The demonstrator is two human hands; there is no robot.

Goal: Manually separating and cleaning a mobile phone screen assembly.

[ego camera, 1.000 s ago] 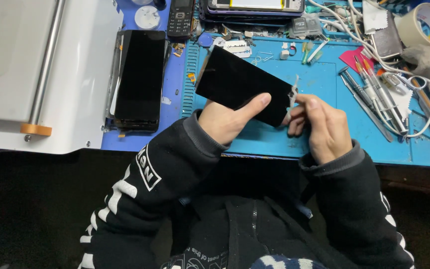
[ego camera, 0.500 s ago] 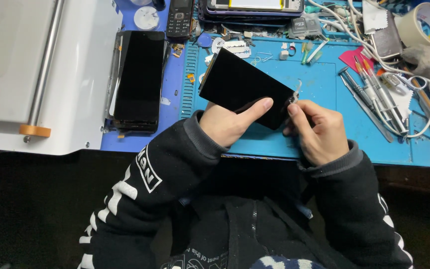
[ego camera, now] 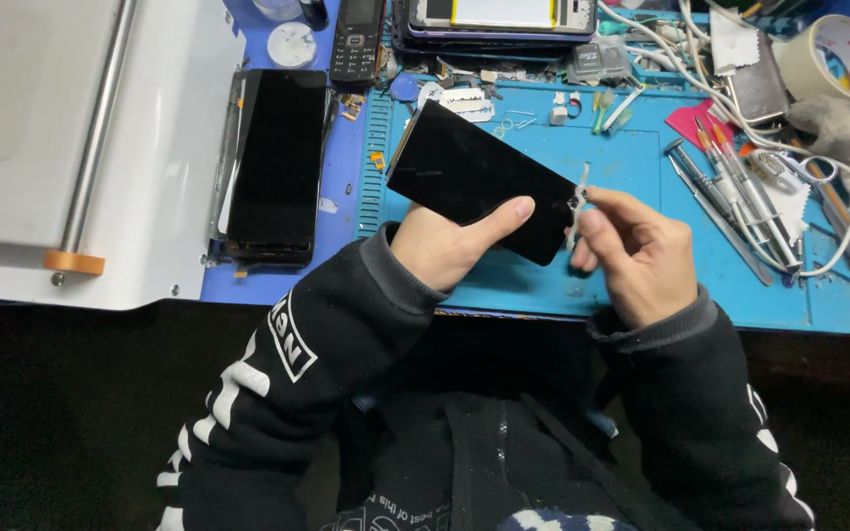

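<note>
My left hand (ego camera: 450, 241) holds a black phone screen panel (ego camera: 474, 177) tilted above the blue work mat (ego camera: 641, 177), thumb lying across its glass. My right hand (ego camera: 632, 251) sits just right of the panel's lower corner and pinches a thin whitish strip (ego camera: 578, 202) between thumb and fingers. The strip stands upright next to the panel's edge; whether it still touches the panel I cannot tell.
A second black phone (ego camera: 277, 162) lies at the left beside a white machine (ego camera: 71, 128). Tweezers and screwdrivers (ego camera: 730, 197), cables, a tape roll (ego camera: 838, 54), a small button phone (ego camera: 358, 37) and an opened device (ego camera: 494, 20) crowd the mat's back and right.
My right hand has drawn slightly right and away from the panel's corner with the whitish strip in its fingers. The left hand keeps the panel in about the same place.
</note>
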